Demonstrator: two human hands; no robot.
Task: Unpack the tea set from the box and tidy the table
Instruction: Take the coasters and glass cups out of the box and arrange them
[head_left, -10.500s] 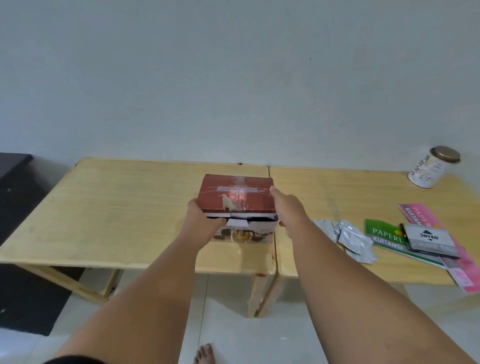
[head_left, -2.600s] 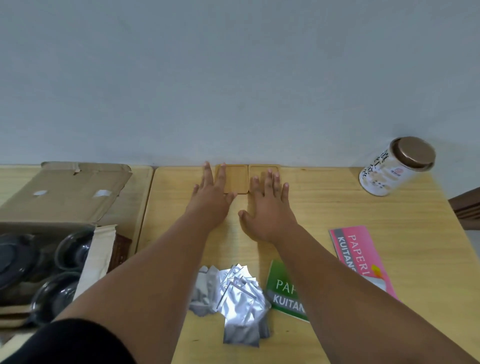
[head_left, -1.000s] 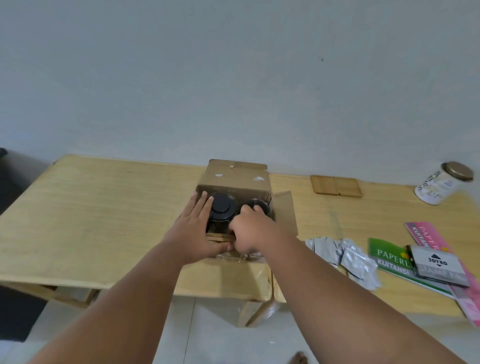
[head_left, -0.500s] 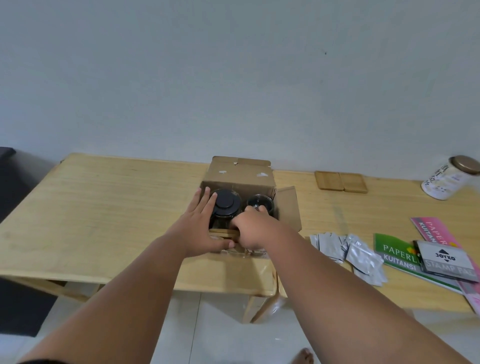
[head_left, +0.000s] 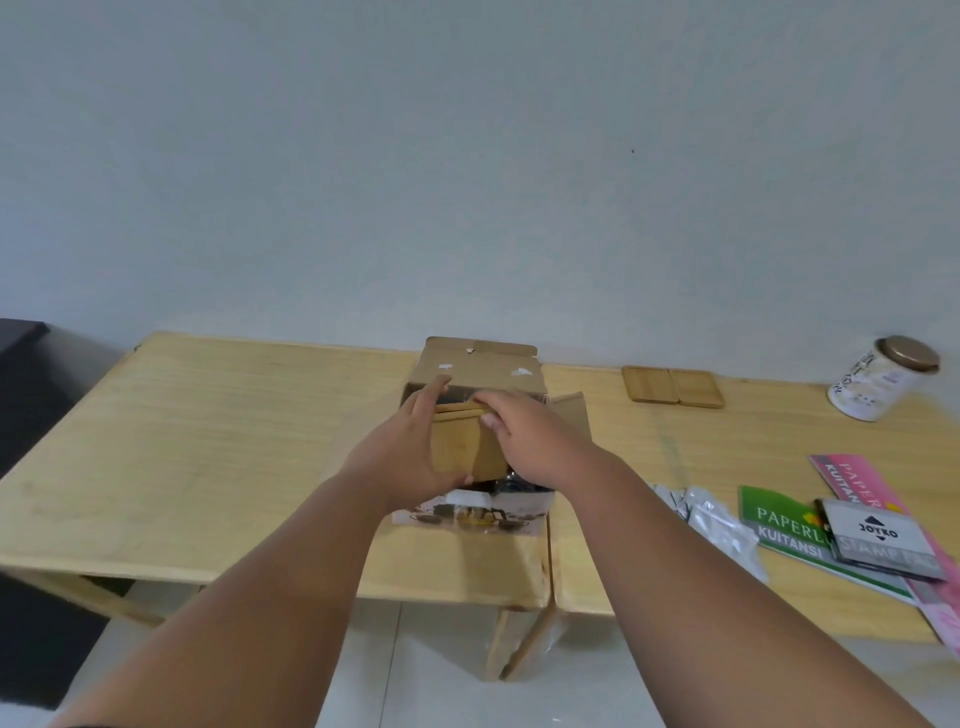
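Note:
The open cardboard box (head_left: 475, 366) stands at the middle of the wooden table (head_left: 218, 441), its lid flap folded back toward the wall. Above its opening I hold a flat wooden tray (head_left: 462, 441), lifted and tilted up toward me. My left hand (head_left: 402, 460) grips the tray's left edge, and my right hand (head_left: 524, 436) grips its top right corner. The tray hides the dark tea ware inside the box. Two more wooden coasters (head_left: 672, 385) lie side by side near the wall to the right.
A white jar with a bronze lid (head_left: 878, 376) stands at the far right. Silver foil packets (head_left: 711, 522), a green receipt book (head_left: 779, 525), a grey stamp-pad box (head_left: 878, 538) and a pink book (head_left: 862, 483) lie on the right. A dark cabinet (head_left: 21, 374) stands at the left.
Both hands were down in the box at the dark tea ware; now they have pulled a wooden tray up out of it, covering the box's contents.

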